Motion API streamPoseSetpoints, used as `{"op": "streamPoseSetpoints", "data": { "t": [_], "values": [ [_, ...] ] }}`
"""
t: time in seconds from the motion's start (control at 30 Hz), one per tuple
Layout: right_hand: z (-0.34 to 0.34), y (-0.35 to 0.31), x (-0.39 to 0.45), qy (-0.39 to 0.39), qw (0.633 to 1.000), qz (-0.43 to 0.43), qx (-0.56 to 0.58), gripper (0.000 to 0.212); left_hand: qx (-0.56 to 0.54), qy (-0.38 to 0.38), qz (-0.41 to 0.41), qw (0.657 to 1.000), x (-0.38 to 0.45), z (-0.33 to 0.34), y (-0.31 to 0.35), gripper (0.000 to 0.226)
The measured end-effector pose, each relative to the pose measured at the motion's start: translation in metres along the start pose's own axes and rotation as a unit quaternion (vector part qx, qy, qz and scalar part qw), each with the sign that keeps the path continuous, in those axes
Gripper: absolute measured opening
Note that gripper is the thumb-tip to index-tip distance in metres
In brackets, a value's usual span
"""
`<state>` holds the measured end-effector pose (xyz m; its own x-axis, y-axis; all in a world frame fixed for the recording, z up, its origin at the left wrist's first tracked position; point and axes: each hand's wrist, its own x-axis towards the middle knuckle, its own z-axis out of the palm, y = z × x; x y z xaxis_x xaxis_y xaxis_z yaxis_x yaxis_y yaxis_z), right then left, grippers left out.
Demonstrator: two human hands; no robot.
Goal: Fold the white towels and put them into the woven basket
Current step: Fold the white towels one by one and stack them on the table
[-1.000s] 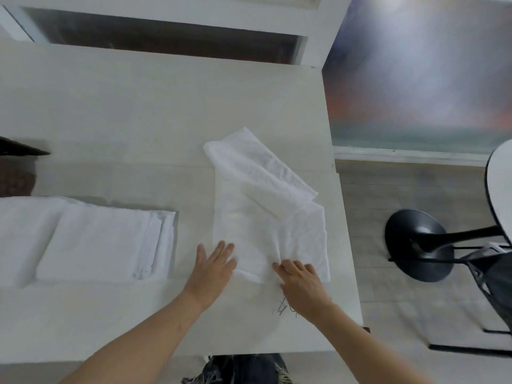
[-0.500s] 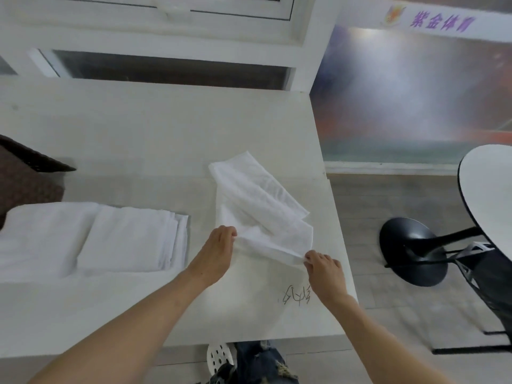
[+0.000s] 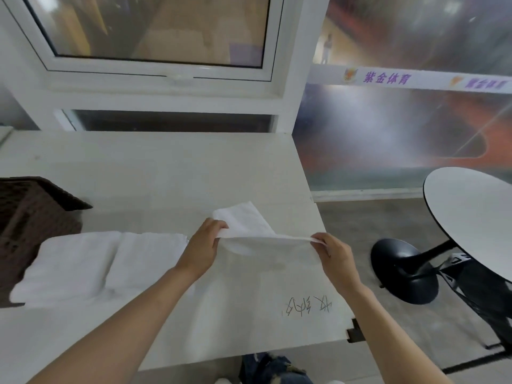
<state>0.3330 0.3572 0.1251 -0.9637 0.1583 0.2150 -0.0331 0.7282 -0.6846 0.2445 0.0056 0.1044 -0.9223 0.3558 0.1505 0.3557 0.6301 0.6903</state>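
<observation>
A person is standing at a pale surface (image 3: pixel 166 176), seen from their own head looking down at both bare forearms. The left hand (image 3: pixel 203 246) is pinching one near corner of a white towel (image 3: pixel 249 223), fingers curled over the cloth. The right hand (image 3: pixel 331 252) is pinching the opposite near corner the same way. Between the two hands the towel's edge is running taut and level, lifted off the surface, while its far end is lying on the surface beyond them. Holding both corners like this is likely keeping the edge straight so it can be carried over onto the far end for a neat fold.

To the left, a stack (image 3: pixel 91 264) of white towels, seemingly already folded, is resting flat on the surface, just beside the left hand. Further left, at the frame's edge, a dark woven basket (image 3: pixel 30 217) is sitting next to the stack, probably placed close so finished towels need only a short move. Whether it holds anything cannot be told.

Handwritten marks (image 3: pixel 307 307) are showing on the surface near the right forearm. A round table (image 3: pixel 471 217) with a black base is standing on the floor to the right.
</observation>
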Motion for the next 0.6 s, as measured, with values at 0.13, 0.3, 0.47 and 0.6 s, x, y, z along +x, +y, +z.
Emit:
{"op": "streamPoseSetpoints", "data": {
  "t": [0.13, 0.3, 0.47, 0.6],
  "values": [
    [-0.015, -0.025, 0.02, 0.033, 0.999, -0.022, -0.001, 0.013, -0.016, 0.04, -0.01, 0.999, 0.016, -0.04, 0.019, 0.016],
    [-0.028, -0.039, 0.056, 0.053, 0.996, -0.064, -0.029, 0.015, -0.024, 0.026, -0.041, 0.999, 0.046, -0.083, 0.031, 0.008],
    [-0.042, -0.059, 0.116, 0.022, 0.996, -0.059, -0.069, 0.019, 0.012, 0.017, -0.074, 0.997, 0.091, -0.117, 0.041, 0.01],
    [-0.051, -0.078, 0.175, 0.018, 0.993, -0.082, -0.089, 0.041, -0.006, 0.029, -0.11, 0.993, 0.137, -0.141, 0.049, 0.016]
  ]
}}
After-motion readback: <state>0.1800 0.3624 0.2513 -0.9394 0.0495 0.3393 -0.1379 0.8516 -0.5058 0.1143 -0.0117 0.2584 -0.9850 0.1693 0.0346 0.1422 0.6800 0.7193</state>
